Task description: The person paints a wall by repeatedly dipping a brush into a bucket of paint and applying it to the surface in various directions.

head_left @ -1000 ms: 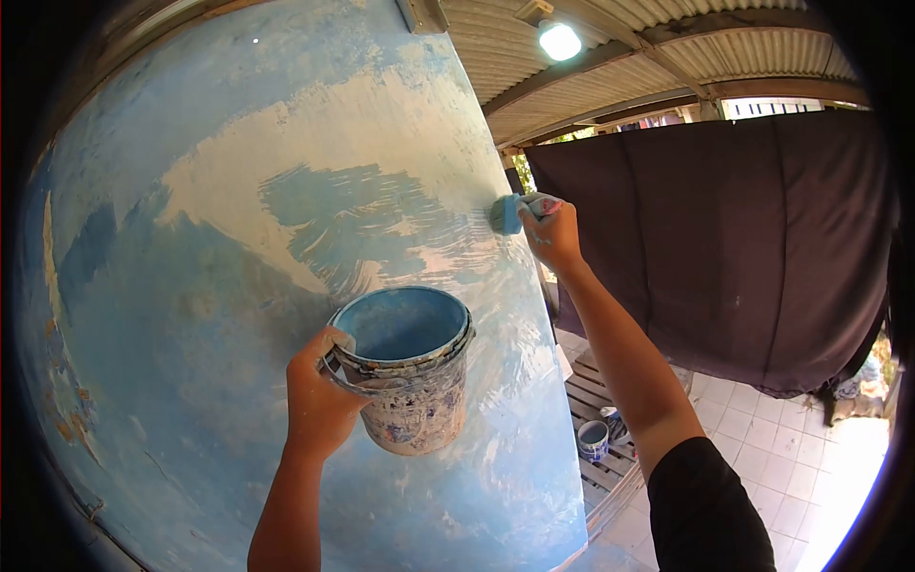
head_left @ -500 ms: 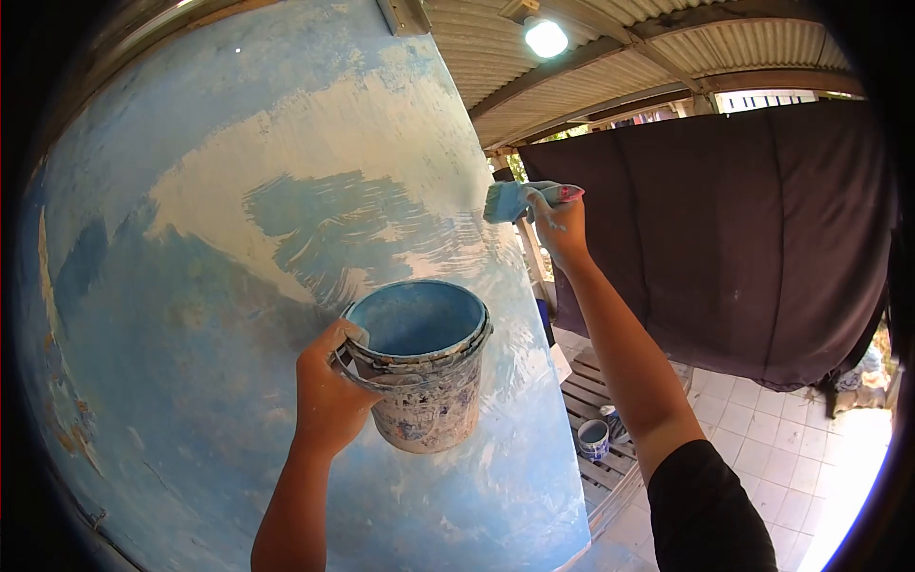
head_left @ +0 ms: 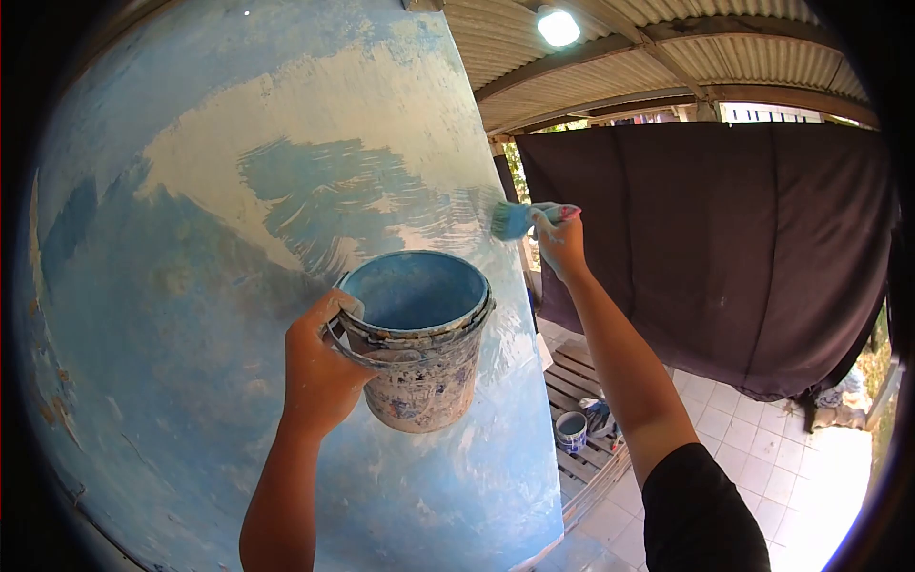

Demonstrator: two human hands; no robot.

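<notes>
while the left hand [head_left: 319,372] has its fingers clamped on the paint bucket [head_left: 419,338], the right hand [head_left: 562,240] has its fingers closed around a brush [head_left: 522,218]. its bristles touch the blue wall [head_left: 191,286] at the edge.

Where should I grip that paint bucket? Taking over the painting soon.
Probably at the rim of the paint bucket, from its left side, where the left hand grips it with the wire handle. It hangs upright and open-topped, so a side grip keeps the mouth free for the brush.
</notes>
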